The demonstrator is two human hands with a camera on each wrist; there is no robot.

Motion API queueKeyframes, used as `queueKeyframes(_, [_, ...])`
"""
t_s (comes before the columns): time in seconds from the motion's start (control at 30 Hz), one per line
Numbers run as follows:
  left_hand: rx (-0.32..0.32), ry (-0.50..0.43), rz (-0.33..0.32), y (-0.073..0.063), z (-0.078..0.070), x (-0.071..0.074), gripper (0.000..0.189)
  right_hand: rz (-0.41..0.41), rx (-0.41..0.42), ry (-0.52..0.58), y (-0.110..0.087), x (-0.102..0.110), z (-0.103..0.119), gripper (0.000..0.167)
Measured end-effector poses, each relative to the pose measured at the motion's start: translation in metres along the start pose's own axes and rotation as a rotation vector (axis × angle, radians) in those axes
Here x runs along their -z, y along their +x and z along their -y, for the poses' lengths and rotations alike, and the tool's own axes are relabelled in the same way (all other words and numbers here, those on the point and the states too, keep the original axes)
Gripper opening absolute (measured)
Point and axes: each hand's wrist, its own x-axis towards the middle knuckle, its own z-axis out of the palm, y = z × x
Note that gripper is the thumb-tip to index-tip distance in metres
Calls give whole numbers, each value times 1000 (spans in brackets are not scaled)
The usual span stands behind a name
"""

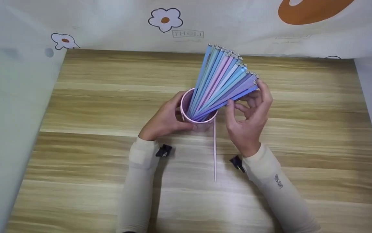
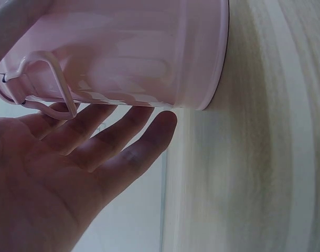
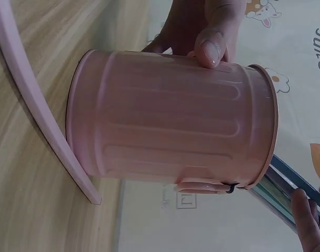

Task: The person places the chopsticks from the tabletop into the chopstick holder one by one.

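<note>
A pink metal bucket (image 1: 203, 127) with small side handles holds a fan of pastel pencils (image 1: 220, 76) with sparkly gem ends, leaning to the right. My left hand (image 1: 165, 118) grips the bucket's left side, its thumb on the near wall; in the right wrist view the thumb (image 3: 211, 50) presses the ribbed wall. My right hand (image 1: 249, 124) pinches the rightmost blue pencil (image 1: 238, 96), thumb below it and index finger by the gem end. A loose pink pencil (image 1: 215, 152) lies on the table beside the bucket. The pencils' lower ends are hidden inside.
The wood-grain table (image 1: 92, 161) stretches around both arms. Behind it hangs a pale sheet (image 1: 114, 29) printed with flowers. Black clip-like pieces (image 1: 164, 150) sit at both wrists, beside the white sleeves.
</note>
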Motion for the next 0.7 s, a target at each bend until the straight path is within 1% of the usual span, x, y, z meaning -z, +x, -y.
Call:
queueKeyframes(0.07, [-1, 6, -1, 0, 1, 0, 94, -21, 1, 16, 2, 1, 1, 58])
queueKeyframes(0.17, [-7, 13, -2, 1, 1, 0, 94, -73, 5, 44, 7, 4, 2, 54])
queueKeyframes(0.3, [-12, 8, -8, 5, 18, -1, 97, -159, 3, 104, 15, 9, 0, 54])
queueKeyframes(0.4, [-13, 6, -14, 8, 32, -2, 100, -200, -5, 160, 20, 13, 0, 62])
queueKeyframes(0.5, [-20, 8, -15, 8, 36, -1, 99, -223, -23, 166, 24, 16, -1, 75])
queueKeyframes(0.53, [-25, 6, -14, 8, 37, -1, 99, -235, -34, 173, 25, 18, -1, 76])
queueKeyframes(0.57, [-30, 4, -12, 8, 38, -1, 98, -246, -47, 180, 25, 19, -3, 71])
queueKeyframes(0.63, [-38, -1, -8, 8, 38, -1, 97, -262, -82, 185, 27, 21, -7, 56])
queueKeyframes(0.7, [-44, -2, -5, 8, 38, -1, 97, -261, -142, 197, 27, 24, -13, 39])
